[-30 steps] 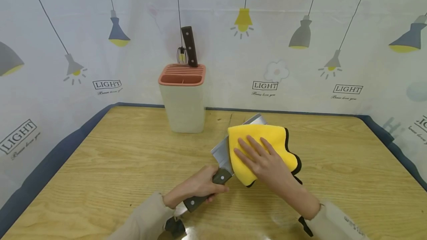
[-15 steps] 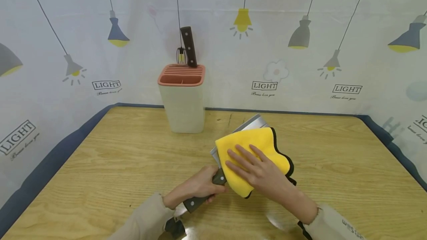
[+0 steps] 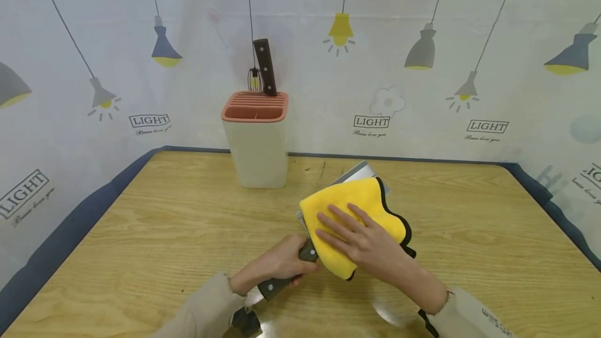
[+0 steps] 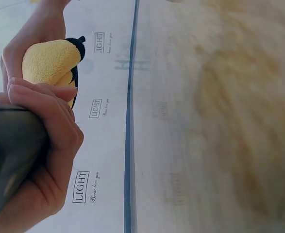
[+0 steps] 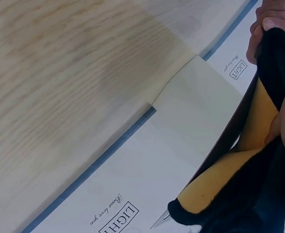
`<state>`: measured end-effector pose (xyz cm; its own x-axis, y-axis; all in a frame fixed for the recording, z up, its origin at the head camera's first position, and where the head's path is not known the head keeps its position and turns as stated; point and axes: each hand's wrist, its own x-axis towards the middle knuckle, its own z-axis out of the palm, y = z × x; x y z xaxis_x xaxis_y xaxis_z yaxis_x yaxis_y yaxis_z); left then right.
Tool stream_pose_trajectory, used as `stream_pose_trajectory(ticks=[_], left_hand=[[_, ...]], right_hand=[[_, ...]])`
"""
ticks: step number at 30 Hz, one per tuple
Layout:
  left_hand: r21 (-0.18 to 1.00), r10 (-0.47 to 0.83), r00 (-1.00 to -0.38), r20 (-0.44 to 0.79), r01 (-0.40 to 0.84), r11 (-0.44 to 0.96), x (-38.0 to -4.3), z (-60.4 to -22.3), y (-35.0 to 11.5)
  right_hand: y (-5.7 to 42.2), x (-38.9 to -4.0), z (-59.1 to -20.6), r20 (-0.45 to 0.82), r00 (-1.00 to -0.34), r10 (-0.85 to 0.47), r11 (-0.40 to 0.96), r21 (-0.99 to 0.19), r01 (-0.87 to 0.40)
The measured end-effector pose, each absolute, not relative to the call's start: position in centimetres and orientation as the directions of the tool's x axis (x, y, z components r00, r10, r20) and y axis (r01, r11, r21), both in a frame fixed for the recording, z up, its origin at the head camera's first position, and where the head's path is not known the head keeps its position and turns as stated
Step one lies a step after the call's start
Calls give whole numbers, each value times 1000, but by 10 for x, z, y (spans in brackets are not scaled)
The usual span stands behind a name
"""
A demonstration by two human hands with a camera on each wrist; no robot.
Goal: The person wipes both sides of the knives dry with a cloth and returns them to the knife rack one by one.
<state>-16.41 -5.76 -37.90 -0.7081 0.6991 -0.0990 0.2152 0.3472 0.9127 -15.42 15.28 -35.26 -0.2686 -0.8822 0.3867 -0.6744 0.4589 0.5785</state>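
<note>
My left hand (image 3: 284, 260) grips the dark riveted handle (image 3: 272, 288) of a cleaver, whose wide steel blade (image 3: 358, 172) slants away to the upper right. A yellow cloth (image 3: 312, 205) with black edging covers most of that blade; its far corner and a sliver near the handle stay visible. My right hand (image 3: 366, 239) lies over the cloth with the fingers extended on top. From below, in the right wrist view, the cloth (image 5: 208, 189) folds under the blade, and skin of my right hand (image 5: 282, 127) shows against its underside. The left wrist view shows curled fingers (image 4: 50, 111) round the handle.
A white knife holder (image 3: 255, 155) with a slotted coral top stands at the back of the wooden table (image 3: 155, 223). One dark knife handle (image 3: 265, 67) sticks up from its slots. Behind the table hangs a printed lamp-pattern curtain (image 3: 310, 82).
My right hand has slid the cloth left and down along the blade towards the handle, mostly in the first half second. My left hand and the cleaver have stayed in place.
</note>
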Motion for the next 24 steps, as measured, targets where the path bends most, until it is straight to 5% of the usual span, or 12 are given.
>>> stream_pose_trajectory(ticks=[24], left_hand=[[907, 658, -743, -121, 187, 377, -163, -376, -58]], right_hand=[[168, -162, -348, 448, -322, -834, 533, 506, -678]])
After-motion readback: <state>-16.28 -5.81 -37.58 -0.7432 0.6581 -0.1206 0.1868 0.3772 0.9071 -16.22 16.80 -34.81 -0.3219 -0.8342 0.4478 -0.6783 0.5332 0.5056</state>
